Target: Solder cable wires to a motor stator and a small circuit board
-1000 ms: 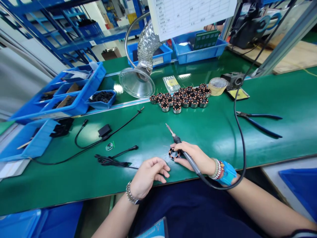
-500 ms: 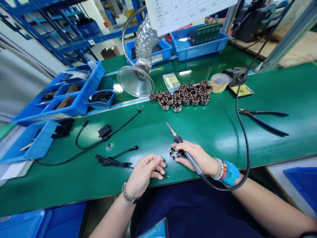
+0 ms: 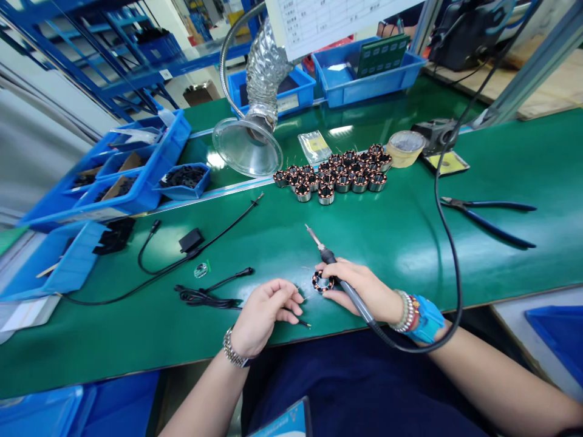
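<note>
My right hand [image 3: 364, 288] is closed round a soldering iron [image 3: 350, 294], its tip pointing away from me over the bench. The thumb and a finger of that same hand grip a motor stator [image 3: 322, 280] with copper windings. Left of it, my left hand [image 3: 268, 309] has its thumb and forefinger pinched together; a thin glint shows at the fingertips, too small to name. A black cable [image 3: 207, 296] lies coiled on the bench and passes under the left hand. Its bare end [image 3: 304, 323] comes out below the fingers; whether they hold it is hidden.
Several stators [image 3: 341, 173] stand grouped at the back, near a tape roll [image 3: 404, 150] and an extraction funnel [image 3: 248, 149]. Pliers [image 3: 487, 221] lie right. Another cable with a black box [image 3: 191, 241], a small round board [image 3: 201, 270] and blue bins [image 3: 59, 255] are left.
The left hand's fingers have risen slightly and uncovered more of the cable end. My right hand, the soldering iron and the stator stay nearly still; the view has shifted slightly.
</note>
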Demonstrator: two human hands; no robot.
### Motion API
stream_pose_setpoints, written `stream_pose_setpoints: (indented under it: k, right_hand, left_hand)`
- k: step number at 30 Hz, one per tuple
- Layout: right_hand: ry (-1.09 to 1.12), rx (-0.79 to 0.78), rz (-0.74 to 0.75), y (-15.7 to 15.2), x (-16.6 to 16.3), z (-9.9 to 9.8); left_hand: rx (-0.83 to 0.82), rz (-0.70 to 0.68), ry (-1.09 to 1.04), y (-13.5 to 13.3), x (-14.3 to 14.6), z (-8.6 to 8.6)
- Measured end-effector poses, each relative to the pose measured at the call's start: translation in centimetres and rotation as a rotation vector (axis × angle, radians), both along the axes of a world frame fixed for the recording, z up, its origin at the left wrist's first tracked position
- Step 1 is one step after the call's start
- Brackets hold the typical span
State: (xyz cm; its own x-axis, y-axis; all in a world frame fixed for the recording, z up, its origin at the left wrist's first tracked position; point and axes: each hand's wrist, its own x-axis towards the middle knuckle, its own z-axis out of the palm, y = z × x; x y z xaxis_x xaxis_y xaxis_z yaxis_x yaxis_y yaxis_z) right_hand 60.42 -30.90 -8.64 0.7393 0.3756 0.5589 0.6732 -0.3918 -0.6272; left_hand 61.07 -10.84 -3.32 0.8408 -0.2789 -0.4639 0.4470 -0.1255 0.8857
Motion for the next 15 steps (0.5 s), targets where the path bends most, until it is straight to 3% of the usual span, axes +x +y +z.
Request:
stream_pose_setpoints:
  k: [15]
  right_hand:
    - [0.006,-0.008,0.000,-0.08,-0.01,-0.14]
  left_hand:
    - [-0.046,0.022,-0.003,0.03,0.47,-0.23]
